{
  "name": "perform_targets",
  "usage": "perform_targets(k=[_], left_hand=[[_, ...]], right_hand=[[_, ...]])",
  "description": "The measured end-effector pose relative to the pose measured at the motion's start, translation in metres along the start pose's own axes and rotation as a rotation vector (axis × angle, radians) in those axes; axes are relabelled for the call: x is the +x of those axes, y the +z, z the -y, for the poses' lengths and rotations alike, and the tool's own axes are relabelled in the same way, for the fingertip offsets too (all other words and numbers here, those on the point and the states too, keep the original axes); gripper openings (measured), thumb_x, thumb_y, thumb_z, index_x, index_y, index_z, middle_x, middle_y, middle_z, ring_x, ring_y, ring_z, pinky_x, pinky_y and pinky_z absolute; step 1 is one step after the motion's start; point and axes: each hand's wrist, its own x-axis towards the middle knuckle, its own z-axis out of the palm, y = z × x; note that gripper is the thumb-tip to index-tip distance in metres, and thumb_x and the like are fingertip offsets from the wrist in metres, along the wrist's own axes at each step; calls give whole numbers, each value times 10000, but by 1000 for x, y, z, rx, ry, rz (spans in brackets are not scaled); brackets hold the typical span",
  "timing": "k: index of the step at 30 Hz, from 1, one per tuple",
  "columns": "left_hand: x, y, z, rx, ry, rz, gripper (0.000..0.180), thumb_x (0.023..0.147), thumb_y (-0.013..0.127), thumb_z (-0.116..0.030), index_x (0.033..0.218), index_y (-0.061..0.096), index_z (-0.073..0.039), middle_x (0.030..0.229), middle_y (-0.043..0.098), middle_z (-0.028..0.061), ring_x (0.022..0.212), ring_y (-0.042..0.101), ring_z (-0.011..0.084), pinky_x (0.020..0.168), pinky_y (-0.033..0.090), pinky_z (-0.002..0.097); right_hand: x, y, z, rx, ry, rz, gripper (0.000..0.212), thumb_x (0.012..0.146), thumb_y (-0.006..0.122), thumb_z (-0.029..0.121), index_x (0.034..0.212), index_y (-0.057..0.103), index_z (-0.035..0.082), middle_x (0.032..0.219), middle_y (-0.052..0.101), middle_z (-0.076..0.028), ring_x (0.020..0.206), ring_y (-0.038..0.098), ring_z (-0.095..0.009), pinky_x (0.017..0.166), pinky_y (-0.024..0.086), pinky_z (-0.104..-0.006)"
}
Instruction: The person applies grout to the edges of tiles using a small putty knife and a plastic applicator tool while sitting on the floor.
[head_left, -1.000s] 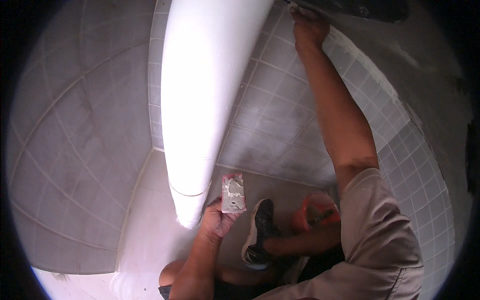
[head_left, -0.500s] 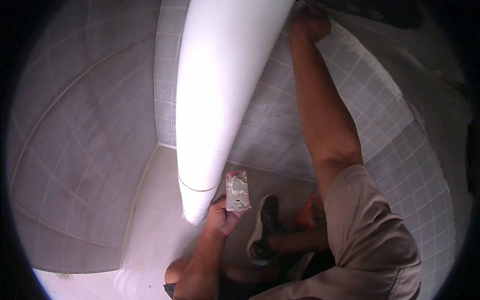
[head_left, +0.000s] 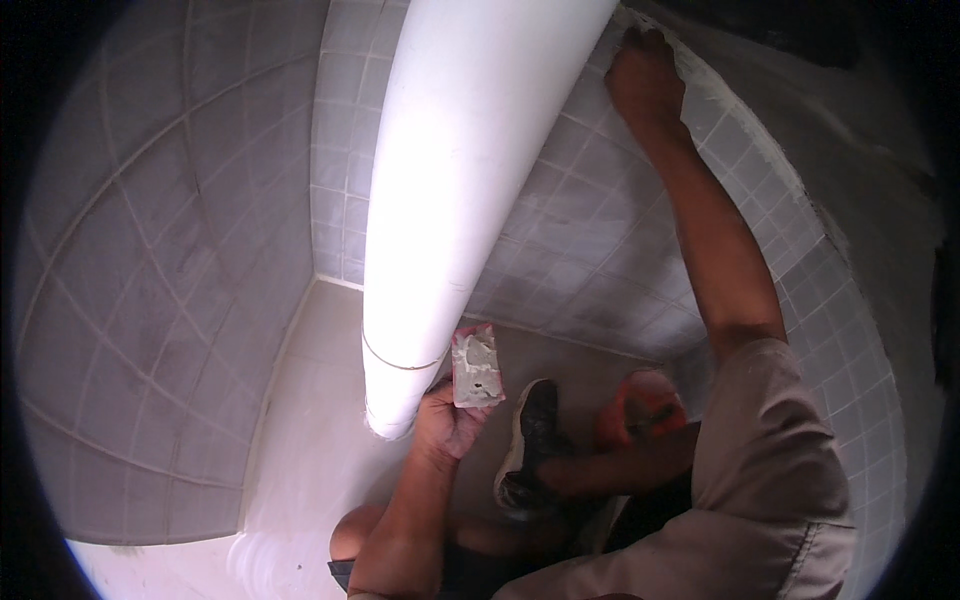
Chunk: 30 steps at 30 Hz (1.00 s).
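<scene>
My left hand (head_left: 452, 422) is closed around a small red-edged rectangular block (head_left: 478, 366). A grey-white paste is smeared over its upper face. The hand is low, right beside the foot of the white pipe (head_left: 450, 200). My right arm stretches up to the far right, where my right hand (head_left: 645, 85) is up against the grey tiled wall (head_left: 590, 200) close to its top edge. Its fingers are curled, and whatever is in them cannot be made out.
The thick white pipe rises between my hands. More grey tiles cover the left wall (head_left: 150, 300). A red bucket (head_left: 645, 405) stands on the pale floor (head_left: 320, 400) beside my dark shoe (head_left: 535, 430). Rough whitish material lines the right wall's top edge (head_left: 740, 110).
My right hand has come down and to the right along the wall, and the arm has swung right, uncovering more of the bucket. My left hand still holds the block at nearly the same spot.
</scene>
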Motion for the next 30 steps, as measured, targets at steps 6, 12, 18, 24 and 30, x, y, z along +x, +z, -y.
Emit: perform_targets(k=[6, 12, 18, 24, 30], left_hand=[[0, 4, 3, 12, -2, -78, 418, 939, 528, -131, 1322, 502, 35, 1188, 642, 189, 1024, 666, 310, 884, 563, 419], [-2, 9, 3, -6, 22, -82, 412, 951, 521, -131, 1327, 496, 36, 1192, 640, 180, 1036, 662, 307, 893, 563, 425], [0, -2, -1, -14, 0, -7, 511, 900, 550, -41, 1396, 450, 31, 1270, 610, 173, 1100, 651, 323, 954, 549, 469], [-1, 6, 0, 46, 35, -77, 390, 955, 503, -108, 1313, 503, 47, 1197, 638, 184, 1050, 658, 309, 898, 564, 426], [0, 7, 0, 42, 48, -57, 400, 956, 503, -103, 1331, 492, 36, 1215, 631, 177, 1064, 653, 305, 907, 561, 424]], right_hand=[[-3, 8, 6, 90, -148, -261, 550, 892, 599, 136, 1424, 483, 58, 1330, 531, -192, 1159, 536, -404, 927, 531, -490], [7, 8, 2, 115, -103, -333, 552, 824, 607, 40, 1358, 522, -73, 1308, 512, -223, 1102, 519, -410, 929, 516, -480], [7, 15, -6, 113, -263, -433, 559, 819, 617, 49, 1343, 507, -112, 1266, 514, -223, 1082, 519, -402, 811, 512, -525], [0, 9, 37, 67, -77, -310, 536, 878, 647, 217, 1380, 523, 76, 1277, 538, -165, 1111, 540, -382, 861, 545, -512], [11, 4, 45, 221, -86, -285, 645, 820, 647, 123, 1382, 441, -116, 1285, 491, -228, 1136, 497, -393, 841, 477, -573]])
